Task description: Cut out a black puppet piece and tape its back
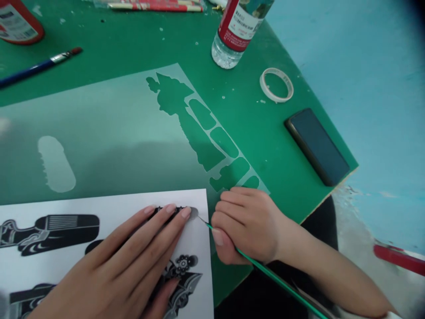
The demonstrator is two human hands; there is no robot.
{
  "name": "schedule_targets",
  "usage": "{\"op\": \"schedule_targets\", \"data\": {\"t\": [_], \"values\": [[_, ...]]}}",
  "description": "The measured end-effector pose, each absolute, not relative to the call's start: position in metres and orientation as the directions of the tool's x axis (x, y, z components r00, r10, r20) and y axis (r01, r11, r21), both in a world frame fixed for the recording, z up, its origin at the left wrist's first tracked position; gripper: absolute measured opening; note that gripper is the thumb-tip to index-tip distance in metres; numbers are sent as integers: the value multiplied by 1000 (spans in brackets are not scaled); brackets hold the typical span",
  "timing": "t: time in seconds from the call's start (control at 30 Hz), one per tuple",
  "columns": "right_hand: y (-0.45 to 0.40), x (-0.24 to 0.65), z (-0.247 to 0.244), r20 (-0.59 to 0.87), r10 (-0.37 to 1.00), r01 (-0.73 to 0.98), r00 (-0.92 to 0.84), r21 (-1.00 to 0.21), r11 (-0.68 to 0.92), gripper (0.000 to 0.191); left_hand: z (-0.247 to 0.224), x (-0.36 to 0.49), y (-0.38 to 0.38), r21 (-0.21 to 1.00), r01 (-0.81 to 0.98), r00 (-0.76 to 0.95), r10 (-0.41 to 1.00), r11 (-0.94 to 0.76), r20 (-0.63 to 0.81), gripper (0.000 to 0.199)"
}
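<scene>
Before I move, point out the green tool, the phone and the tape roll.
Green tool [259, 266]: head view, on its handle.
Phone [318, 146]: head view, middle of its screen.
Tape roll [263, 85]: head view, left side of ring.

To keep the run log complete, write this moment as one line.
left hand: flat on printed sheet | right hand: holding green tool, tip beside left fingertips | nearby: phone, bottle

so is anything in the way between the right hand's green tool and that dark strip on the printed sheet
Nothing visible blocks the right hand's green tool from the dark strip's grey end. The left hand's fingertips cover part of the strip beyond that.
</scene>
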State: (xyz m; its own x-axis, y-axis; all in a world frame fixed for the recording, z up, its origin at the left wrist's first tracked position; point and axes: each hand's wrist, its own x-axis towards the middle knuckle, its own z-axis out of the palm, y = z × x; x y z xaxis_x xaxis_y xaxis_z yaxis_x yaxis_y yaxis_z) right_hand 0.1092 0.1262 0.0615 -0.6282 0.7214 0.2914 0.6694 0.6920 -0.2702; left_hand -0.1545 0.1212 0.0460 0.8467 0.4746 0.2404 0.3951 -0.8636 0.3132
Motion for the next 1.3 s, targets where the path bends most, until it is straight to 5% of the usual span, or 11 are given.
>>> {"op": "schedule_targets", "data": {"t": [0.53, 0.87, 1.3], "values": [[129, 111, 58, 309, 748, 688, -587, -297, 662, 40, 51, -154, 118, 336, 385, 820, 485, -860, 302, 73], [132, 113, 60, 279, 734, 643, -619, -357, 678, 44, 53, -153, 120, 266, 340, 838, 419, -902, 349, 46], [134, 112, 62, 276, 742, 642, -612, -376, 669, 48, 53, -152, 123, 290, 355, 839, 440, -889, 322, 47]]}}
